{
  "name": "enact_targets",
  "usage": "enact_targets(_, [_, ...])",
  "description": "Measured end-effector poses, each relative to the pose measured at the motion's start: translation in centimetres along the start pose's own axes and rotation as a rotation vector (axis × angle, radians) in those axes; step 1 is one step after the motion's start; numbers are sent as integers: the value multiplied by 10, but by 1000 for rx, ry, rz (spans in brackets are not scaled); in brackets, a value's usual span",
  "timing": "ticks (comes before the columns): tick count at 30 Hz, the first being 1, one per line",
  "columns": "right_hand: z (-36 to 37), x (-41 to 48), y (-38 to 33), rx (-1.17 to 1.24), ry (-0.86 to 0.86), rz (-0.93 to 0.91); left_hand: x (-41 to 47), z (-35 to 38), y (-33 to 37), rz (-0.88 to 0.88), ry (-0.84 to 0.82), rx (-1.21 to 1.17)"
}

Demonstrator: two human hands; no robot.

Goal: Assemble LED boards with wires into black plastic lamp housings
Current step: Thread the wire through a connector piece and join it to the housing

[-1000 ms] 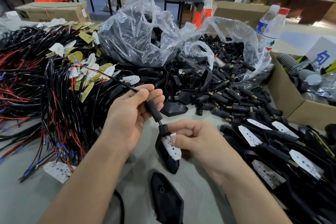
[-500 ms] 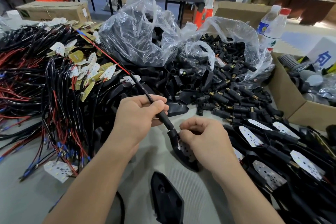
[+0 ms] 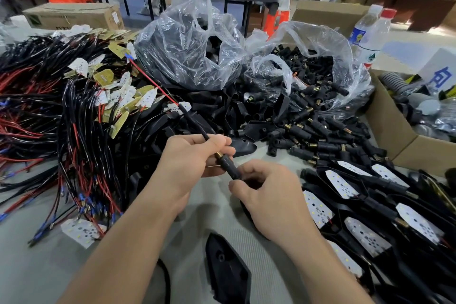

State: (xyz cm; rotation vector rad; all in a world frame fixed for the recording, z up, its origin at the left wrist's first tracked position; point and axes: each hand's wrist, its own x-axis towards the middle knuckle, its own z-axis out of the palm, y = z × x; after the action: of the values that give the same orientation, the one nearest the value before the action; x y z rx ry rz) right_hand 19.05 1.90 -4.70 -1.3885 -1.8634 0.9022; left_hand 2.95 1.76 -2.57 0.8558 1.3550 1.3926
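My left hand pinches a black sheathed wire just above a black stem with a brass end. The wire runs up and left, ending in red and blue leads. My right hand curls over the black lamp housing at the stem's lower end and hides nearly all of it, along with its LED board. An empty black housing lies on the table below my hands.
Wired LED boards are heaped at left. Two clear bags hold black housings and black stems. Assembled lamps are stacked at right. A cardboard box and water bottles stand at far right.
My left hand slid up the wire and drew it through, so the stem now meets the housing. My right hand closed over the housing and hid the LED board.
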Motion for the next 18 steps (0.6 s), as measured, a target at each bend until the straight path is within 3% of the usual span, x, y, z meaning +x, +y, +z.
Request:
enact_targets(3, [1,-5,0,-112,-66,21,0,0,1,38,19,-21])
enact_targets(6, [0,-6,1,-267,-27,22,1,-3,1,57,47,-44])
enact_targets(18, [-13,0,-2,-68,194,0,-3,-3,3,169,-108,41])
